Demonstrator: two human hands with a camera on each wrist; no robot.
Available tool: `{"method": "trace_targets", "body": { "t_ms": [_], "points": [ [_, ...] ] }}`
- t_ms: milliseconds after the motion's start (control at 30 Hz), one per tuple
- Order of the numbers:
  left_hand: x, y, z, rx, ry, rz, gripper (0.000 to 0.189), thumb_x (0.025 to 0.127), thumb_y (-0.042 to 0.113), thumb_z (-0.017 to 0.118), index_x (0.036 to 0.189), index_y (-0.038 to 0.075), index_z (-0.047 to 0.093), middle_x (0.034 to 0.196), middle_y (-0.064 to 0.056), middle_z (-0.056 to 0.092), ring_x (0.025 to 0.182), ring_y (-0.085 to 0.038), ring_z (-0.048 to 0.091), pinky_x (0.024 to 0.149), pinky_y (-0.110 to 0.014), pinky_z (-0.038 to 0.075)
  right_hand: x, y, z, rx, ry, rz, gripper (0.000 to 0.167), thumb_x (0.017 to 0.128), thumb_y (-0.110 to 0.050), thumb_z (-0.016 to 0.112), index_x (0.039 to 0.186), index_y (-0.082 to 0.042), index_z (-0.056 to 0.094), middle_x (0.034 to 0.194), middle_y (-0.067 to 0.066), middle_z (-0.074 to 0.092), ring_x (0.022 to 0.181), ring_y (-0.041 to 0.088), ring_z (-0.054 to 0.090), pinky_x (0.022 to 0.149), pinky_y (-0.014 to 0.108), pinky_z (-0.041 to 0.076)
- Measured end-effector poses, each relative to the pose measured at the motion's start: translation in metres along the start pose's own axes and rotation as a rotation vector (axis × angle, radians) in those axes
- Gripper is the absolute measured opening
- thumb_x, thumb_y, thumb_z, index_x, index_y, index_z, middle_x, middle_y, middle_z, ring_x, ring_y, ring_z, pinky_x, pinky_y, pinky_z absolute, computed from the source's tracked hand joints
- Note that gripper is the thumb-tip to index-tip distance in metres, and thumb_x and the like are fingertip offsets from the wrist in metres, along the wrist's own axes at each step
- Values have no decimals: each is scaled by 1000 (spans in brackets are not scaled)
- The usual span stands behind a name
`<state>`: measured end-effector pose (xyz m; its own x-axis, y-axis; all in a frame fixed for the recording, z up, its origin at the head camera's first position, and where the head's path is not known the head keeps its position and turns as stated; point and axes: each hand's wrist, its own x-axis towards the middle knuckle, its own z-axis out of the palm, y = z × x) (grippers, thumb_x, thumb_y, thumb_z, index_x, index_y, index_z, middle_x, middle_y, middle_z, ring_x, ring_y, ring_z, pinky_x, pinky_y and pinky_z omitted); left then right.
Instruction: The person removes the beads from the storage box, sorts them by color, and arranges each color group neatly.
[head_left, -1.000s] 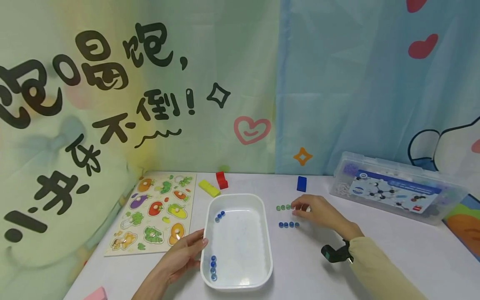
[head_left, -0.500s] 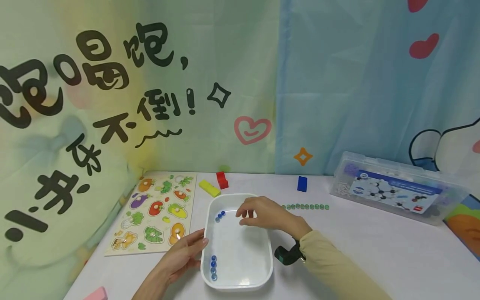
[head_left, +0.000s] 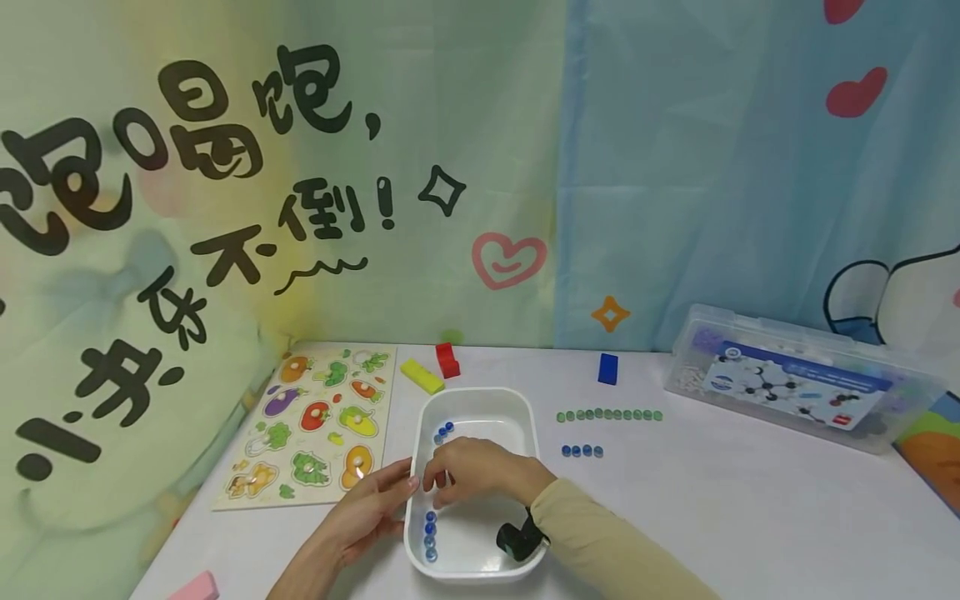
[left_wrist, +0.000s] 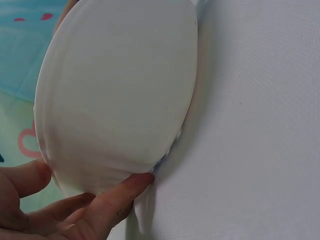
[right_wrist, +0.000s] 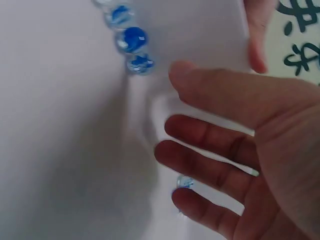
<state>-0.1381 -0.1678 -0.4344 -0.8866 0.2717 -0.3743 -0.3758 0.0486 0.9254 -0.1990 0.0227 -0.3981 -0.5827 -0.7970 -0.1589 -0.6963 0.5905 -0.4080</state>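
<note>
My left hand (head_left: 367, 515) holds the left wall of a white tray (head_left: 534, 467), thumb at the rim; the left wrist view shows its fingers against the outside of the tray (left_wrist: 125, 90). My right hand (head_left: 476, 471) reaches inside the tray near its left wall, with nothing visible in its fingers. In the right wrist view, the thumb and fingers of the right hand (right_wrist: 240, 135) are loosely bent and apart, the thumb tip close to a line of clear-and-blue marbles (right_wrist: 132, 40). This line of blue marbles (head_left: 431, 529) runs along the tray's lower left; others (head_left: 444, 432) lie upper left.
Right of the tray, a long row of green marbles (head_left: 610, 414) lies behind a short blue row (head_left: 582, 451). A vegetable puzzle board (head_left: 307, 425), yellow block (head_left: 422, 376), red block (head_left: 447, 361), blue block (head_left: 608, 368), pink block (head_left: 195, 587) and clear box (head_left: 798, 379) surround it.
My right hand has moved left from the green marble row, across the tray, down to its left side. The marble rows on the table are uncovered. The left hand keeps its hold.
</note>
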Motion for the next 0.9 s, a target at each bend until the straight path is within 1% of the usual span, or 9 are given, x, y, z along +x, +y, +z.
{"method": "trace_targets", "body": {
  "t_ms": [100,200,433,633,733,900],
  "points": [
    [0,0,0,-3,-2,4,72,95,33,60,151,-1,27,147,-23,44,101,-13,61,77,-28,56,0,-4,4,-7,-30,-11,17,81,-24,79,97,-21,74,77,-14,62,68,-2,49,63,13,41],
    [-1,0,0,-6,-7,6,70,96,31,59,151,-1,27,148,-23,42,103,-14,61,78,-29,57,0,-7,7,-21,-41,-9,16,79,-23,80,95,-21,75,77,-12,62,69,-1,49,63,13,41],
    [0,2,1,-1,-18,-1,68,97,31,57,151,1,27,149,-23,41,105,-16,60,80,-31,57,1,-11,13,-98,-39,-4,11,80,-25,79,90,-24,75,78,-15,59,70,-1,48,64,13,41],
    [-1,2,1,-6,-24,3,66,99,28,56,151,0,27,149,-24,41,105,-17,60,81,-33,58,2,-11,16,-114,-34,-8,8,81,-27,78,89,-25,74,77,-15,59,69,-1,48,63,13,40],
    [-1,1,1,-7,-20,3,66,98,28,56,151,0,27,149,-24,41,104,-16,60,80,-31,58,3,-10,15,-115,-29,-8,7,82,-26,77,88,-25,74,77,-15,58,69,-1,48,63,13,40],
    [0,0,0,-9,-17,9,71,96,31,59,151,0,27,147,-23,44,102,-15,61,76,-29,57,2,-8,9,-93,1,-8,10,83,-26,76,92,-26,75,79,-15,61,72,-1,49,67,14,41]
  ]
}}
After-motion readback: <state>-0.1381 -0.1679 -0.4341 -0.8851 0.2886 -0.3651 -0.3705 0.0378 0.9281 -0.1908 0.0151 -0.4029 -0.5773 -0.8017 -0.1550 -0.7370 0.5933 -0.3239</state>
